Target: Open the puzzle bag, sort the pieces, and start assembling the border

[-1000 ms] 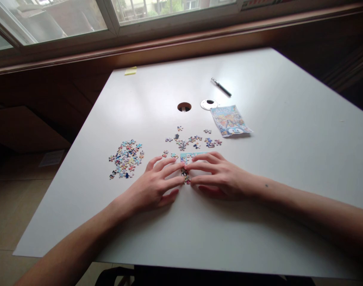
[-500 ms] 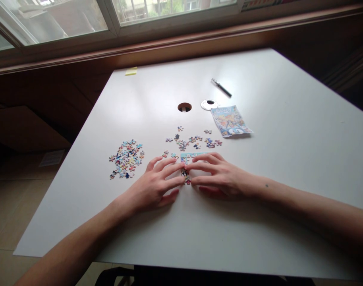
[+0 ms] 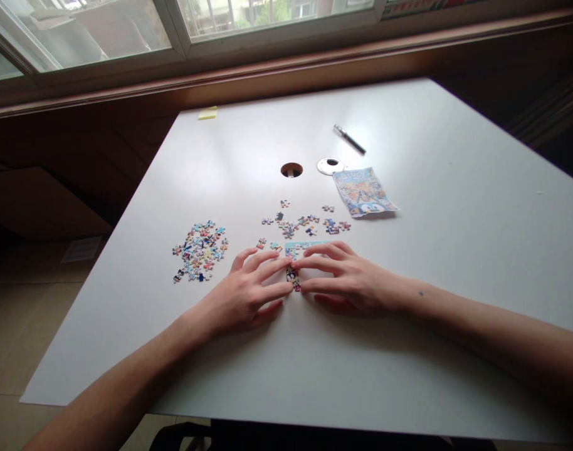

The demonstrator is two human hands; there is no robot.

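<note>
A small joined section of jigsaw puzzle (image 3: 293, 275) lies flat on the white table (image 3: 456, 238) near the front middle. My left hand (image 3: 246, 291) rests palm down with spread fingers, fingertips pressing the section's left edge. My right hand (image 3: 350, 275) lies flat opposite it, fingertips on the section's right edge and partly covering it. Neither hand grips anything. A pile of loose pieces (image 3: 199, 250) sits to the left of my left hand. Scattered loose pieces (image 3: 308, 222) lie just beyond the hands.
A printed picture sheet (image 3: 364, 191) lies beyond the scattered pieces. Farther back are a round cable hole (image 3: 291, 170), its white cover ring (image 3: 330, 165), a pen (image 3: 349, 138) and a yellow sticky note (image 3: 206, 113). A window runs behind the table.
</note>
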